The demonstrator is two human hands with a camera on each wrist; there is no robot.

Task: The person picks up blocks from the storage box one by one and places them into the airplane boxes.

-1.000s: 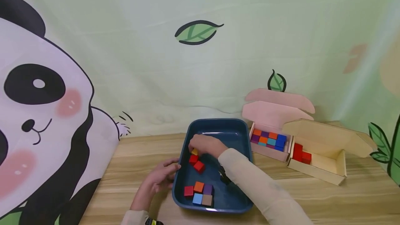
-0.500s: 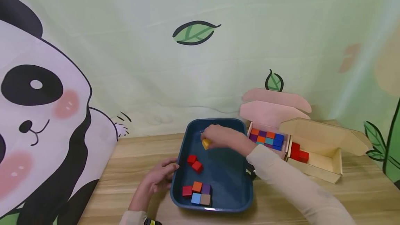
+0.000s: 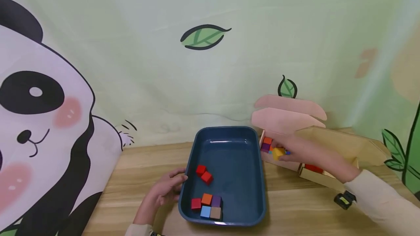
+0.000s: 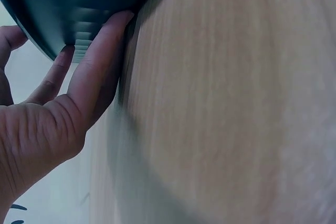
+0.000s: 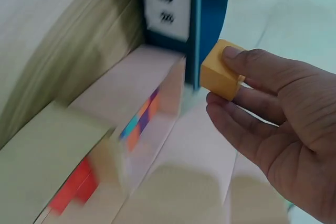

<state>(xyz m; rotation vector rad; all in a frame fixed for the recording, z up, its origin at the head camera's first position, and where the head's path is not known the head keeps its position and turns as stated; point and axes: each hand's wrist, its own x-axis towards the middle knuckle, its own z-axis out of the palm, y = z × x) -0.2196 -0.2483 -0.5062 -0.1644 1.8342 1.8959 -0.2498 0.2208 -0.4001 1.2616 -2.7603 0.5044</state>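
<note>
So the right hand (image 3: 296, 148) has swung clear of the tray since half a second ago, and the small yellow wooden-looking cube (image 3: 279, 153) went with it. The cube's now by the open pink cardboard box (image 3: 284, 164), with thumb and fingers pinched tight on it. I can't tell if it's touching the box.

Left hand (image 3: 167, 187) hasn't really budged: fingers apart, tips against the outside of the deep dark-blue rectangular tray (image 3: 236, 172). The stuff in there looks unchanged too: two red cubes (image 3: 206, 177) touching each other, plus a five-cube cluster (image 3: 206, 199) near the front.

The right hand and forearm now block most of the multicoloured cubes (image 3: 266, 146) in the pink box and part of the tan cardboard box (image 3: 318, 178) beside it, where some red (image 3: 314, 168) shows.
</note>
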